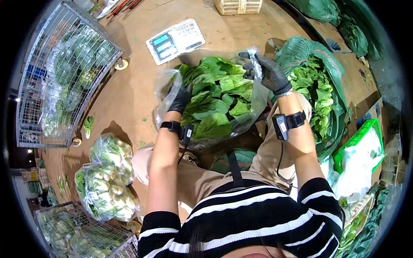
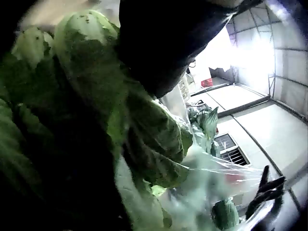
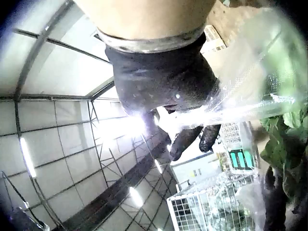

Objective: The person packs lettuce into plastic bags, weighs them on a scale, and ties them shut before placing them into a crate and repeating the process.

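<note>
A clear plastic bag stuffed with leafy greens is held up over my lap. My right hand, in a black glove, pinches the bag's rim at its upper right. The right wrist view shows the plastic caught in that hand. My gloved left hand is at the left side of the bag's mouth, between the plastic and the leaves. In the left wrist view the glove lies against the greens, and its fingers are hidden.
A digital scale lies on the brown floor beyond the bag. Wire cages of bagged vegetables stand at left, two filled bags near my left knee. A green sack of loose greens and a green crate are at right.
</note>
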`<state>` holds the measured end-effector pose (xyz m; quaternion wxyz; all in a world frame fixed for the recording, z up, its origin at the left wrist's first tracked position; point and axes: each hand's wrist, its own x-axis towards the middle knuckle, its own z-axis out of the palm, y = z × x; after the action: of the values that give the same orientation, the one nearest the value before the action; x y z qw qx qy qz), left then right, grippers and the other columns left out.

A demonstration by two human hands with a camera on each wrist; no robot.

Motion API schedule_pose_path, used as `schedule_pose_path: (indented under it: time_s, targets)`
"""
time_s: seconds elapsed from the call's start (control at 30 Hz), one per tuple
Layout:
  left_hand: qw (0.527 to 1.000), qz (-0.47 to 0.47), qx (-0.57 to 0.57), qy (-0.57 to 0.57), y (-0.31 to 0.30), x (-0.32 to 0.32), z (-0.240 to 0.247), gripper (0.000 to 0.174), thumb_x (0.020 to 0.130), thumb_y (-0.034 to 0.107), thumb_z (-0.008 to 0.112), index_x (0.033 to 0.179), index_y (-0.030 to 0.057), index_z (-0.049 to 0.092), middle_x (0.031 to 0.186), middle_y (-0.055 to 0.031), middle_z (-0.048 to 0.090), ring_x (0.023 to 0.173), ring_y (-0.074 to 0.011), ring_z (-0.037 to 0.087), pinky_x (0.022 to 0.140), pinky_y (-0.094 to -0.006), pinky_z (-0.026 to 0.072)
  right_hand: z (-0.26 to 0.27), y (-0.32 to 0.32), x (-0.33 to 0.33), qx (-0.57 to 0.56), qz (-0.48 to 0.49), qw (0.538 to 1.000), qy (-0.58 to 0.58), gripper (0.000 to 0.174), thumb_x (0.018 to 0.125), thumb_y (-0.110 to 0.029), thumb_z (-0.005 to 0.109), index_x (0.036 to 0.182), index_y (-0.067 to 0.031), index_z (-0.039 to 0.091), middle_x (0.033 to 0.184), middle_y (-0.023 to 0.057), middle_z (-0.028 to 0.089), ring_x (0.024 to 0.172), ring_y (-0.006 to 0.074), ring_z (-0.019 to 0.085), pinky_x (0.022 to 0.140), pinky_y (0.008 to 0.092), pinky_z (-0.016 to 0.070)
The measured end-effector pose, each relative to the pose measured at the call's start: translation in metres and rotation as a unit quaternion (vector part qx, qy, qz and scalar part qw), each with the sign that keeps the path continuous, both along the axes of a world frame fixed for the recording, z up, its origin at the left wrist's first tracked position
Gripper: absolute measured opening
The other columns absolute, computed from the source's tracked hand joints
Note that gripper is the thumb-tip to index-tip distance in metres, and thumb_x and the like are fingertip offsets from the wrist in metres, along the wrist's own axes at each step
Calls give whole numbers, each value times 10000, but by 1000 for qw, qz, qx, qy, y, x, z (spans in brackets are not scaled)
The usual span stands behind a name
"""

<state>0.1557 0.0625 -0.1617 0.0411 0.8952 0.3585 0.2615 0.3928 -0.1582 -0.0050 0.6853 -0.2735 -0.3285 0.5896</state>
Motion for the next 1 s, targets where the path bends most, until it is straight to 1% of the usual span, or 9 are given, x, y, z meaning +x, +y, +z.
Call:
schedule_pose_path:
  time_s: [0.37,0.57,0.67,0.8,0.83,0.9,0.93,0.97,1.0]
  targets:
    - [989,-26,-117,-91,-49,-61,125,266,755,43,483,1003,-44,521,976,-200,559,914,-288,545,801,-316,424,-2,-21,13,-110,-143,952,-246,330,843,-215,466,1079,14,491,922,97,580,804,135,560,749,255,450]
    - [824,-151,-312,-448,-105,-75,180,224,833,71,452,1012,-46,520,899,-139,595,822,-200,575,766,-300,445,-14,-41,50,10,-308,939,-155,243,858,-173,438,942,33,533,817,98,574,723,157,544,684,272,464]
    - [837,-87,-261,-473,-104,-90,187,220,833,71,446,998,-53,522,886,-150,593,803,-196,578,746,-304,455,-21,-72,81,37,-487,825,-285,257,860,-212,437,885,23,537,689,49,511,615,124,470,631,261,430]
    - [838,-29,-218,-499,-100,-102,192,235,840,92,442,1006,-55,518,896,-143,590,774,-183,575,737,-284,448,-35,-145,100,34,-490,871,-11,418,830,-457,401,706,-70,500,482,-31,275,454,92,272,628,264,383]
    - [852,-10,-216,-476,-101,-103,193,238,843,103,440,1005,-52,519,905,-144,587,774,-184,572,744,-283,443,-42,-167,92,105,-421,900,28,283,856,-340,427,735,-96,501,617,-3,474,515,91,403,516,237,391]
    - [861,4,-218,-460,-100,-100,186,234,839,96,436,999,-49,528,858,-128,594,776,-177,563,724,-281,441,-144,-231,145,-228,-539,752,-302,199,833,-193,439,879,-32,546,746,56,566,605,128,505,544,245,425]
    - [888,4,-190,-418,-104,-98,183,249,838,111,436,1011,-46,522,864,-130,592,787,-191,556,748,-294,432,-148,-242,118,-291,-538,502,-612,212,822,-208,442,909,-48,551,741,55,571,595,139,508,541,268,432]
    - [888,-10,-201,-413,-90,-108,165,250,846,120,431,1011,-44,523,869,-132,589,784,-191,553,757,-293,428,-161,-261,103,-295,-508,736,-337,195,811,-179,477,947,-63,555,729,54,575,614,144,536,548,293,440]
    - [837,-20,-262,-481,-107,-93,173,259,857,132,419,1012,-49,520,866,-136,586,770,-190,549,751,-295,431,-172,-282,94,-367,-423,769,-309,275,776,-163,547,1030,-62,519,743,63,583,633,156,562,543,295,447]
